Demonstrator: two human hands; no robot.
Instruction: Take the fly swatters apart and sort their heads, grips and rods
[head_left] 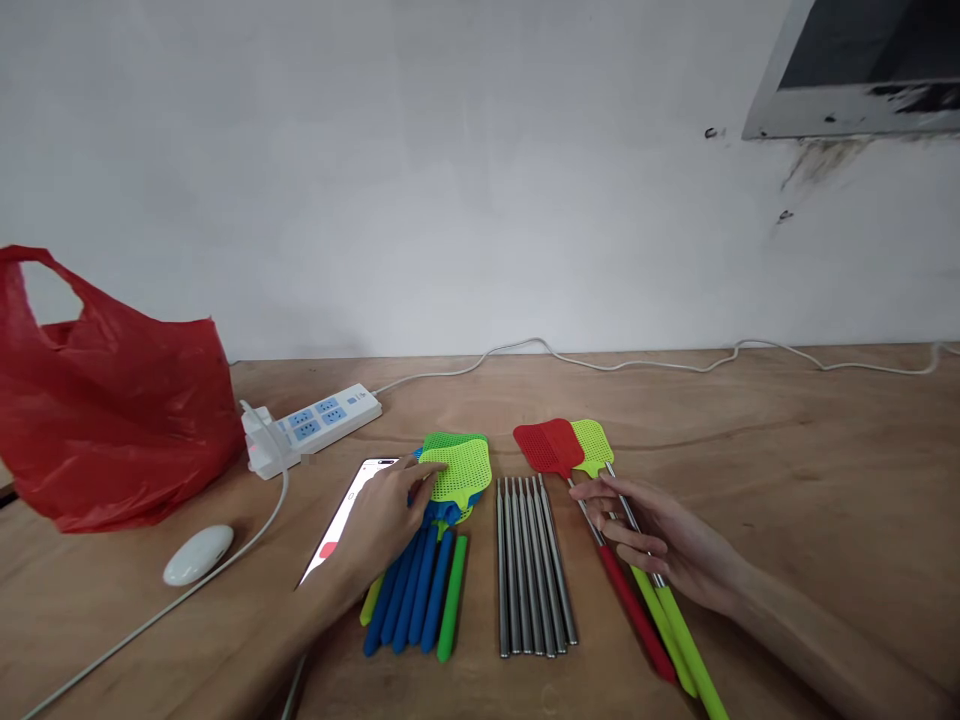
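My left hand (394, 505) reaches over a pile of fly swatter heads, its fingers closed at the left edge of the top yellow-green head (461, 475). Under it lie a green head (457, 439) and blue ones, partly hidden. My right hand (660, 535) is closed round a thin metal rod with a yellow-green handle (691, 650); no head shows on the rod's upper end. Beside that hand lie a red fly swatter (551, 446) and a yellow-green one (595, 445), their heads overlapping. Between my hands lies a row of loose metal rods (529, 570).
Several blue handles (420, 595) and a green handle (452, 600) lie below the pile. A lit phone (349, 510) is partly under my left arm. Farther left are a white power strip (322, 425), a white mouse-shaped object (198, 555) and a red plastic bag (120, 410). A white cable (637, 363) runs along the wall.
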